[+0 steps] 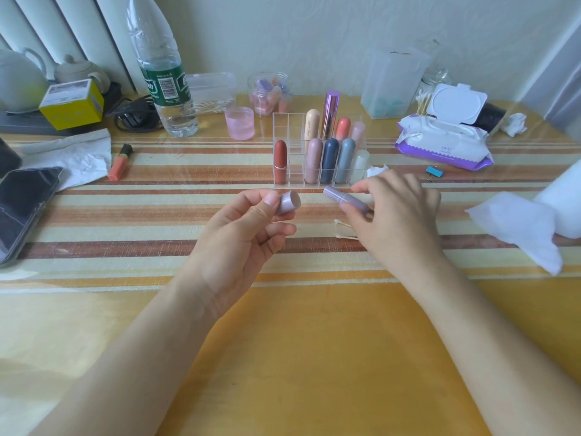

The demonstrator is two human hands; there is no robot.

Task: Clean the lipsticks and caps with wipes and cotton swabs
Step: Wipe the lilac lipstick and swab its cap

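- Striped tablecloth (125, 215) over yellow table, pale wall behind.
- Left hand (248, 228) pinches lilac cap (287, 206), frame centre.
- Right hand (399, 212) grips lilac lipstick (344, 199).
- Clear organizer (283, 127) just behind; wipes pack (440, 143) upper right.

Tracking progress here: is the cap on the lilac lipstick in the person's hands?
No, the left hand holds the lilac cap apart from the lipstick tube in the right hand.
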